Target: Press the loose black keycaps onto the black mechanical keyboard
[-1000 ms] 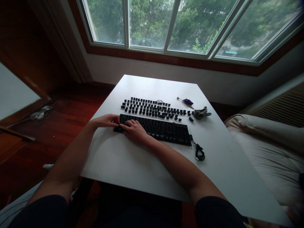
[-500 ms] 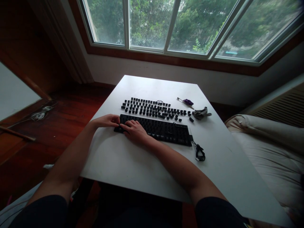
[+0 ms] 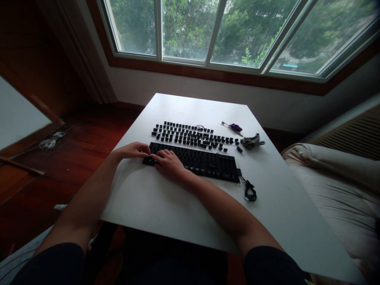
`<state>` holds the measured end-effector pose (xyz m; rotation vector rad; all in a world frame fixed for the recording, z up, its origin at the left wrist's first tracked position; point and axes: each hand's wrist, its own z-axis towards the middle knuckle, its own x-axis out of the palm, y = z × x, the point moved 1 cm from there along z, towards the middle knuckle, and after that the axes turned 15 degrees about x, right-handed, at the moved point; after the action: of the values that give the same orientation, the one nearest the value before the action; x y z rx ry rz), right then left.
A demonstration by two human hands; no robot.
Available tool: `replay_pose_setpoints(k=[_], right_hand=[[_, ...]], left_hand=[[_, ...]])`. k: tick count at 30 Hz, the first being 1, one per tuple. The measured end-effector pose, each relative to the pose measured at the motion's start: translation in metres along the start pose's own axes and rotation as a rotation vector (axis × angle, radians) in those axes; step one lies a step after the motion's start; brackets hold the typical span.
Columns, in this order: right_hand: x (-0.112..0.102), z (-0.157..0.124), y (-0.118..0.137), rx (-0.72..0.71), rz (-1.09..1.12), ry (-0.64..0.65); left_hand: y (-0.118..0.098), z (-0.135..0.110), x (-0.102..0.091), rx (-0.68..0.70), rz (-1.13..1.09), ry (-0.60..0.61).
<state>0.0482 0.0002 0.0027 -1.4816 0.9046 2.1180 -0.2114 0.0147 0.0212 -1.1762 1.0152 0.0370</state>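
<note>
A black keyboard (image 3: 204, 161) lies across the white table, most of its keys bare of caps. At its left end is my left hand (image 3: 135, 150), fingers curled and thumb stretched to the corner keys. Its fingertips are closed together; anything between them is too small to make out. My right hand (image 3: 170, 161) rests over the left part of the keyboard, fingers laid out across it, its tips close to my left thumb. Behind the keyboard, loose black keycaps (image 3: 184, 137) are set out in rows.
A purple-handled tool (image 3: 235, 127) and a crumpled grey cloth-like item (image 3: 251, 141) lie at the back right of the table (image 3: 178, 206). A coiled black cable (image 3: 250, 192) sits by the keyboard's right end. A pale padded seat (image 3: 335, 178) stands to the right.
Both hands stay at the keyboard's left end, with only a very slight shift of the fingertips. The keyboard and the loose keycaps have not moved visibly.
</note>
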Motion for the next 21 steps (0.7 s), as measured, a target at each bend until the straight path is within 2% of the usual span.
replay_pose_setpoints(k=[21], right_hand=[[-0.0018, -0.0011, 0.0004, 0.001, -0.013, 0.013]], left_hand=[[-0.0034, 0.0002, 0.0000, -0.012, 0.031, -0.023]])
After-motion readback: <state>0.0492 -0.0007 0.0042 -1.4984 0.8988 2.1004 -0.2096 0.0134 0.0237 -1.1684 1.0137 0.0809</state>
